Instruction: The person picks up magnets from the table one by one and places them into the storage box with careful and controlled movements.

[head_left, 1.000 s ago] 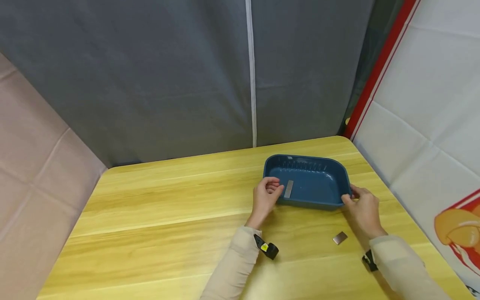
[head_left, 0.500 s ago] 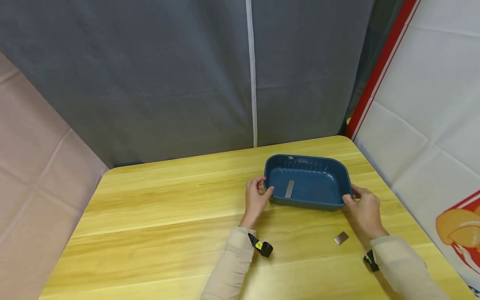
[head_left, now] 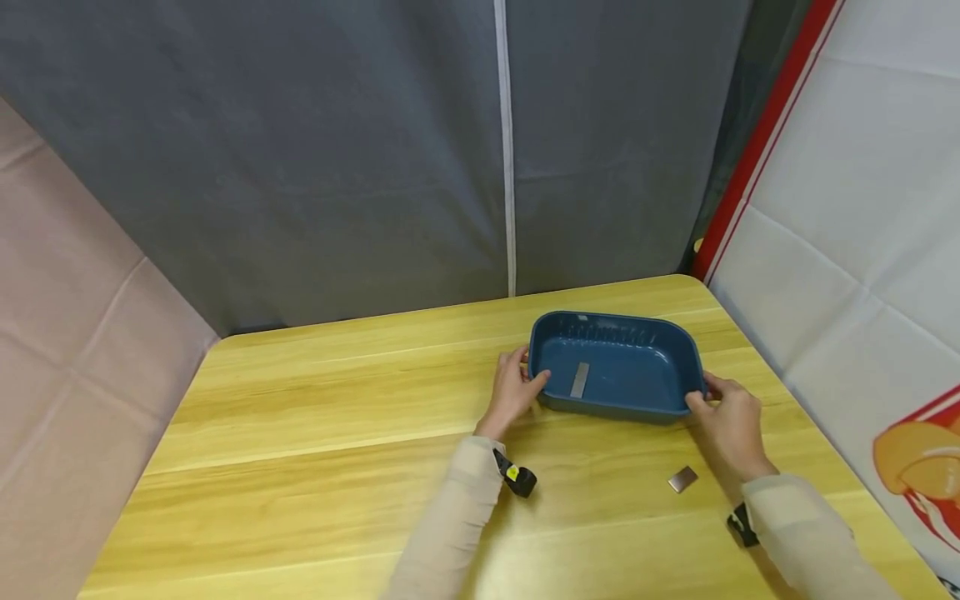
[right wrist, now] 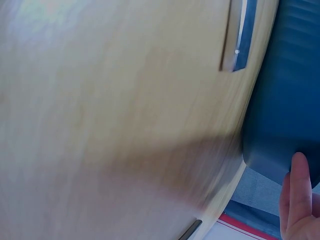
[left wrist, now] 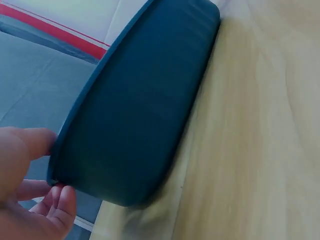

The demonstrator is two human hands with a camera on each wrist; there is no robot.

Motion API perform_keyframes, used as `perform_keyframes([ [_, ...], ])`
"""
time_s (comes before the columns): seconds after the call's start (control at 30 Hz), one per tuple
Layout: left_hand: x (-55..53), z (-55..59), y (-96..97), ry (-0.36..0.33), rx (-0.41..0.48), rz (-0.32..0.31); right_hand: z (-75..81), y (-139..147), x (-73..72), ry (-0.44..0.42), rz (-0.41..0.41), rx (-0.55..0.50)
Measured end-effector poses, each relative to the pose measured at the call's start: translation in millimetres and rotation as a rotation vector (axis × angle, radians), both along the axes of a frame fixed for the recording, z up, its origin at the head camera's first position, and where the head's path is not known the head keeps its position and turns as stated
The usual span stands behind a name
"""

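Observation:
A dark blue rectangular basin [head_left: 630, 367] with rounded corners sits between both hands at the right of the wooden table. A thin grey metal strip [head_left: 580, 380] lies on its floor, near the left end. At that end my left hand [head_left: 512, 392] grips the rim; in the left wrist view, the thumb [left wrist: 35, 142] is on one side and the fingers bend at the other. The right end is held by my right hand [head_left: 731, 421], thumb over the rim. Below the basin a small shiny metal plate [head_left: 682, 478] lies on the table.
The wooden table [head_left: 337, 417] extends far to the left of the basin. A grey curtain [head_left: 337, 167] hangs behind it. Pale cloth [head_left: 67, 333] is at the left, and a white sheet with a red border [head_left: 862, 192] hangs at the right.
My left hand has shifted from the basin's front left side to its left end and taken hold of the rim. The right hand keeps its grip. The basin has barely moved.

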State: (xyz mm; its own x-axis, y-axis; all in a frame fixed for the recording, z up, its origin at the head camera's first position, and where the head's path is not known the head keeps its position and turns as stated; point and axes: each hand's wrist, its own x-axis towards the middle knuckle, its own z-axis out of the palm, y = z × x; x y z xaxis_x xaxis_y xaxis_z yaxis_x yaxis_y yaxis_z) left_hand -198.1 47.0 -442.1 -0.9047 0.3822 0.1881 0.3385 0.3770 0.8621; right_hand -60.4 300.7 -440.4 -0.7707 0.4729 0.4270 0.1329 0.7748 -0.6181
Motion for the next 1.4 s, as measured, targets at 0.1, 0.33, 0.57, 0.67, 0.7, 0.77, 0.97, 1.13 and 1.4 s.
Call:
perform_keyframes([
  [0.1,-2.0,-1.2,-0.2,0.001,-0.014,-0.021,-0.5,-0.3,0.6,0.003,0.0,0.001],
  [0.33,-2.9,-7.4,1.2,0.002,0.06,0.003,1.2,0.0,0.2,-0.003,0.005,-0.003],
  [0.57,-2.2,-12.2,1.5,0.027,0.128,0.025,1.6,-0.4,-0.7,-0.01,0.023,0.016],
  [0.67,-2.3,-12.8,0.9,0.048,0.12,0.028,1.9,-0.5,-0.5,-0.012,0.032,0.011],
  [0.7,-2.4,-13.0,0.7,0.051,0.113,0.028,1.6,-0.4,-0.3,-0.011,0.034,0.011],
  [0.77,-2.6,-13.0,0.5,0.05,0.103,0.023,1.1,0.0,0.1,-0.012,0.036,0.004],
  [0.97,-4.7,-10.7,-0.7,0.012,0.062,0.004,1.9,0.5,0.8,-0.048,0.04,-0.019],
  [1.13,-4.6,-10.7,0.0,-0.025,0.051,0.033,7.1,1.8,4.8,-0.121,0.073,-0.08],
  [1.4,-3.7,-12.8,3.7,-0.057,0.101,0.079,15.2,34.3,9.5,-0.336,0.267,-0.276],
])
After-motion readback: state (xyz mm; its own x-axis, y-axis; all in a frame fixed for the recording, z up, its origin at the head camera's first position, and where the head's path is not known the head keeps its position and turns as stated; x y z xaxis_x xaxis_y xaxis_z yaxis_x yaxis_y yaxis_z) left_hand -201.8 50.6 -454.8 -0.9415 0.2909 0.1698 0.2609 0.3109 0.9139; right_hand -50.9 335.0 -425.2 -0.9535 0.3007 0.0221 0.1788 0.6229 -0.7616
